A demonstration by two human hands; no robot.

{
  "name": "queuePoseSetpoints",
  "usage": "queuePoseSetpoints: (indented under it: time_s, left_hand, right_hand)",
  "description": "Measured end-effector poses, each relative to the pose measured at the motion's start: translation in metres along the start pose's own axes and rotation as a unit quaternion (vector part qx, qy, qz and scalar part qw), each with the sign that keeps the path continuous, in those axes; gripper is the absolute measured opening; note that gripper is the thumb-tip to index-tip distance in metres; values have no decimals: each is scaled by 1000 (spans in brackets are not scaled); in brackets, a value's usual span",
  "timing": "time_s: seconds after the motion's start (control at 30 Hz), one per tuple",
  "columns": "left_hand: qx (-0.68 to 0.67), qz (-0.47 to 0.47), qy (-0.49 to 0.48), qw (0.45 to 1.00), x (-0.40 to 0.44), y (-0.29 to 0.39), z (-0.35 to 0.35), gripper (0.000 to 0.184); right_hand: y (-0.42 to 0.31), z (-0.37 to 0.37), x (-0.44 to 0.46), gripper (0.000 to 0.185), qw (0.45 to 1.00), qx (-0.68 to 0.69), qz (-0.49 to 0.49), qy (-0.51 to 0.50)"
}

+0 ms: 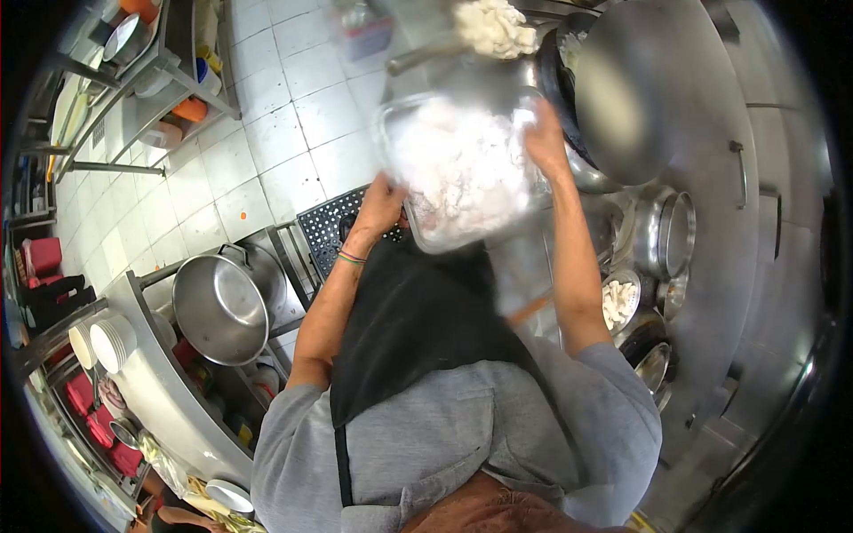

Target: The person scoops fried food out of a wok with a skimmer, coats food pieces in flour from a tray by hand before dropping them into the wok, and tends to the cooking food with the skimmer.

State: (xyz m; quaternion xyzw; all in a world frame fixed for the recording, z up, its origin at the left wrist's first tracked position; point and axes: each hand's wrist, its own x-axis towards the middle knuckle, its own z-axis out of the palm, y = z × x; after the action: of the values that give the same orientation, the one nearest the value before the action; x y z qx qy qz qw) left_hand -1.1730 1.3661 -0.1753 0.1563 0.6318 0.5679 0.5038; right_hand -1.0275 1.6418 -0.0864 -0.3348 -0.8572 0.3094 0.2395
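My left hand (pixel 382 209) is closed on the near left edge of a clear rectangular tub (pixel 433 243). My right hand (pixel 545 142) grips the opposite side of the same tub, its fingertips blurred. White, floury-looking pieces (pixel 466 169) fill much of the tub, which is held in front of the black apron (pixel 418 311). Just beyond it, more pale pieces (pixel 495 28) sit heaped near a thick handle (pixel 422 58); what holds them is unclear. A dark wok (pixel 560 84) lies past my right hand, partly hidden by a smear on the lens.
Steel pots (pixel 665 233) and a bowl of white pieces (pixel 619 300) stand along the right-hand counter. To the left are a large steel pot (pixel 220 311), stacked white bowls (pixel 113 342) and a metal shelf (pixel 191 71). Tiled floor (pixel 275 133) shows between.
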Motion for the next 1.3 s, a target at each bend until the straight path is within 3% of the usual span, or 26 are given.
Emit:
queuePoseSetpoints:
  time_s: [0.13,0.17,0.23,0.27,0.33,0.47,0.53,0.6,0.63,0.77,0.9,0.97,1.0,1.03,1.07,1.1,1.17,1.3]
  left_hand:
    - [23,-1,-18,1000,0,9,-1,20]
    - [20,-2,-17,1000,-1,11,0,20]
    - [16,-5,-17,1000,-3,14,1,20]
    - [13,-4,-21,1000,-2,12,1,20]
    - [3,-1,-24,1000,2,5,-1,20]
    - [14,-7,-24,1000,2,1,-1,20]
    - [12,-9,-21,1000,3,0,-2,20]
    - [19,2,-11,1000,4,-4,-4,20]
    - [23,6,-9,1000,3,-6,-2,20]
    - [10,0,-16,1000,5,-2,-1,23]
    - [18,-10,-5,1000,-1,13,3,20]
    - [33,-6,0,999,-3,13,3,20]
    - [32,-6,2,999,-3,12,2,20]
    - [30,-5,5,1000,-2,9,3,20]
    - [27,-3,8,1000,-1,8,4,21]
    - [37,-7,11,999,-2,9,5,21]
    - [56,-16,19,998,-4,12,4,22]
    - [38,-10,7,999,0,5,1,24]
  right_hand:
    - [8,38,10,29,994,-81,40,-68]
    - [9,58,12,31,989,-127,-11,-68]
    - [4,99,16,54,993,-85,72,-45]
    - [15,121,16,57,994,-53,80,-52]
    - [-33,118,4,50,989,-108,94,-46]
    - [-37,115,-13,43,987,-135,26,-81]
    - [-39,99,-27,39,977,-169,5,-130]
    - [-53,65,-37,34,982,23,103,-159]
    - [-62,51,-40,31,984,34,112,-136]
    - [-43,21,-56,31,954,-136,22,-267]
    - [-41,-31,-38,32,972,-35,86,-215]
    - [-56,-82,-8,32,986,-51,81,-133]
    - [-60,-104,8,32,989,17,119,-90]
    - [-53,-120,27,30,993,-28,110,-15]
    - [-34,-139,49,32,990,-131,24,44]
    - [-21,-153,73,31,989,-129,36,63]
    - [46,-179,136,36,935,-352,3,38]
    - [227,-201,234,35,876,-482,-13,-6]
